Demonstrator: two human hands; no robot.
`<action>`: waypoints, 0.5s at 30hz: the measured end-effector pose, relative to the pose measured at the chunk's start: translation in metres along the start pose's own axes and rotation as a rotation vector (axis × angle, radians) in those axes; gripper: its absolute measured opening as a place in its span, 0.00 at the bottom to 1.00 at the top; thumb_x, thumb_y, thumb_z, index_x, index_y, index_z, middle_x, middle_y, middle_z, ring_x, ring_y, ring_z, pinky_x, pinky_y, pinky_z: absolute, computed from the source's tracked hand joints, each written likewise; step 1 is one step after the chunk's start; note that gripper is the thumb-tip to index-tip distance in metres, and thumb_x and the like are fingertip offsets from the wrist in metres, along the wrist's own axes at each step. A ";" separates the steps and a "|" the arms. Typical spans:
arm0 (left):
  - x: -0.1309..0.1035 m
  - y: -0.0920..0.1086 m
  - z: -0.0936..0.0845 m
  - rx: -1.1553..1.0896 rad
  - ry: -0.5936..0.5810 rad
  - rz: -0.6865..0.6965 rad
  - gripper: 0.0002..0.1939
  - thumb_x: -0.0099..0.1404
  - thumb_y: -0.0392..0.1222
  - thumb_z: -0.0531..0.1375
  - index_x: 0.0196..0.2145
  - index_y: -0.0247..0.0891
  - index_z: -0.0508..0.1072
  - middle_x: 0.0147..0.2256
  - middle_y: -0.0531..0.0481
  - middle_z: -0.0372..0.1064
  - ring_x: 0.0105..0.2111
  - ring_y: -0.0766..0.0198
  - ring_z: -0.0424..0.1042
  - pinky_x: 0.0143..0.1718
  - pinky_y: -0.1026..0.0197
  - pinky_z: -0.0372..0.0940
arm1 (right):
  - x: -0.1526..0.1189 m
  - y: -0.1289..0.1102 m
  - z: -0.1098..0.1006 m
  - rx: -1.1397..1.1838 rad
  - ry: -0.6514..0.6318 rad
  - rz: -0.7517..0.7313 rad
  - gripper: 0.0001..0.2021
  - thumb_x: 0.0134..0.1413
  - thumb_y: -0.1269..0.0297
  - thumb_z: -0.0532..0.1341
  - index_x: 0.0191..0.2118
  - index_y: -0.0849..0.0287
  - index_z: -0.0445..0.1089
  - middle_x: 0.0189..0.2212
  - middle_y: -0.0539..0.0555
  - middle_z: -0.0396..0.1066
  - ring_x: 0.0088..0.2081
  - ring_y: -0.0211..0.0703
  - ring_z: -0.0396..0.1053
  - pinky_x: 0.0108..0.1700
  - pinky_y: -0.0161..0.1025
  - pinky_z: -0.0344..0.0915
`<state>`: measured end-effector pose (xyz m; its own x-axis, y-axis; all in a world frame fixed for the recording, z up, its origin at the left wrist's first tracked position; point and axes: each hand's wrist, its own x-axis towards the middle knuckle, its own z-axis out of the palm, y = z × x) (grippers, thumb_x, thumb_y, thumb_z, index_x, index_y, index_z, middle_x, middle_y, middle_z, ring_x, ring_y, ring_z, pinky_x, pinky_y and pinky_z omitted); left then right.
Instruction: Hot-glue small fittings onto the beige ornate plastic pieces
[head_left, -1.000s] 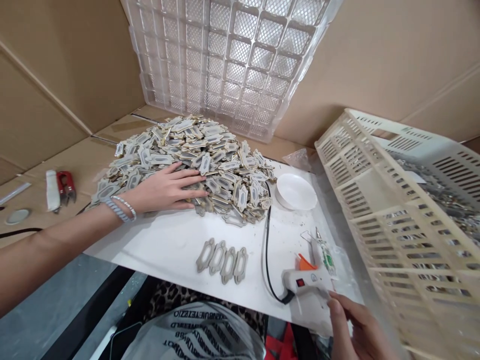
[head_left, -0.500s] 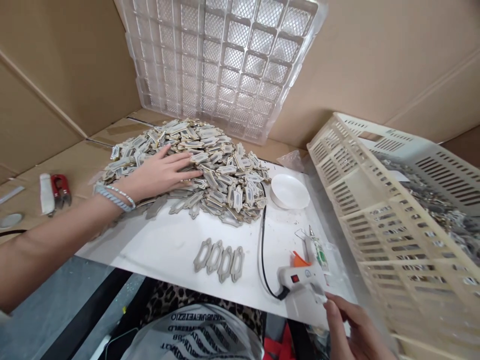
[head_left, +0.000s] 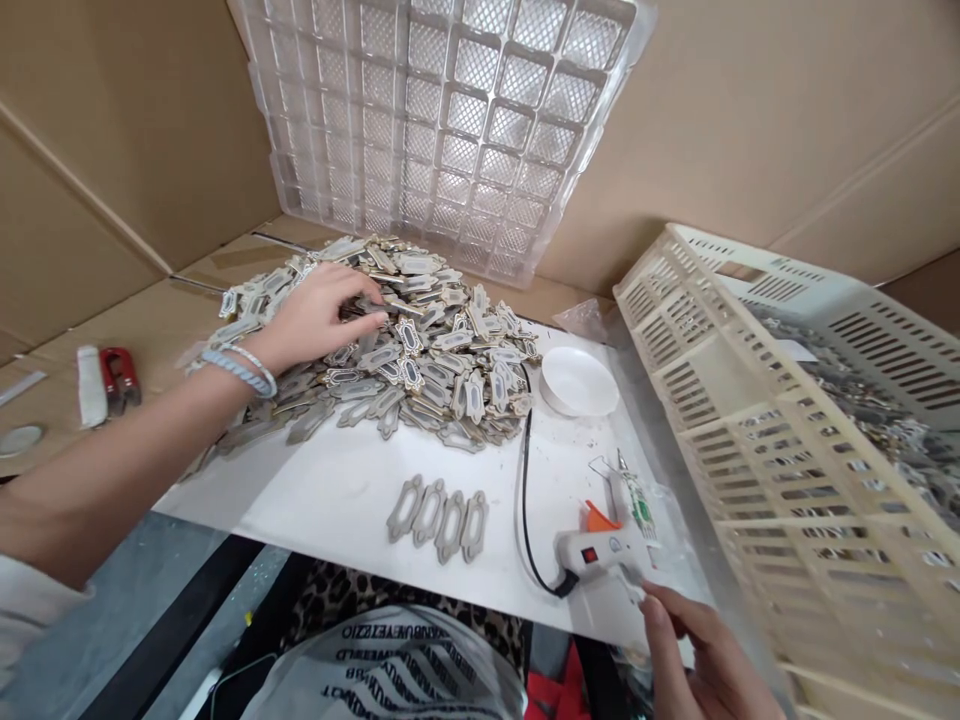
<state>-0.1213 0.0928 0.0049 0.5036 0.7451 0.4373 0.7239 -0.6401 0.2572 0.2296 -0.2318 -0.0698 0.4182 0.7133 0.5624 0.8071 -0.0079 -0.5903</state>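
Head view has the left hand (head_left: 319,315) curled over the pile of frames (head_left: 431,372), apparently picking, grip unclear, while the right hand's (head_left: 705,650) thumb and forefinger close beside the glue gun (head_left: 604,550), hold uncertain, so next probably comes teasing one frame free toward the row of four (head_left: 441,525) between the hands

So the left hand (head_left: 311,310) is held palm down, fingers (head_left: 351,283) bent over, thumb (head_left: 364,326) stuck out below them, with a gap left between. Its wrist (head_left: 264,350) and bare forearm (head_left: 135,460) are angled back behind that grip. On the right hand (head_left: 701,660), thumb and index finger (head_left: 686,607) are brought tip to tip, roughly; whether anything's pinched there can't be told.
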 end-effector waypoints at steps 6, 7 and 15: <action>0.006 0.005 -0.019 -0.169 0.112 -0.261 0.33 0.74 0.61 0.46 0.44 0.25 0.75 0.41 0.48 0.79 0.39 0.64 0.74 0.41 0.57 0.70 | -0.001 -0.011 0.006 0.036 0.037 0.148 0.20 0.63 0.44 0.64 0.32 0.57 0.78 0.26 0.52 0.77 0.25 0.42 0.71 0.32 0.38 0.67; 0.007 0.004 -0.021 -0.197 0.117 -0.291 0.33 0.74 0.60 0.45 0.43 0.25 0.75 0.40 0.49 0.79 0.36 0.65 0.74 0.38 0.58 0.69 | -0.001 -0.014 0.007 0.042 0.041 0.159 0.21 0.62 0.43 0.64 0.32 0.57 0.78 0.25 0.52 0.77 0.25 0.43 0.71 0.33 0.38 0.67; 0.011 0.007 -0.035 -0.258 0.270 -0.367 0.25 0.72 0.59 0.49 0.37 0.36 0.74 0.35 0.46 0.79 0.26 0.68 0.68 0.27 0.55 0.62 | 0.000 -0.010 0.008 0.059 0.072 0.140 0.19 0.62 0.46 0.65 0.31 0.57 0.78 0.26 0.52 0.77 0.26 0.42 0.69 0.34 0.38 0.65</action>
<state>-0.1271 0.0901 0.0413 0.0739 0.8761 0.4765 0.6729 -0.3964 0.6245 0.2184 -0.2262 -0.0687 0.5551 0.6560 0.5115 0.7143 -0.0609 -0.6971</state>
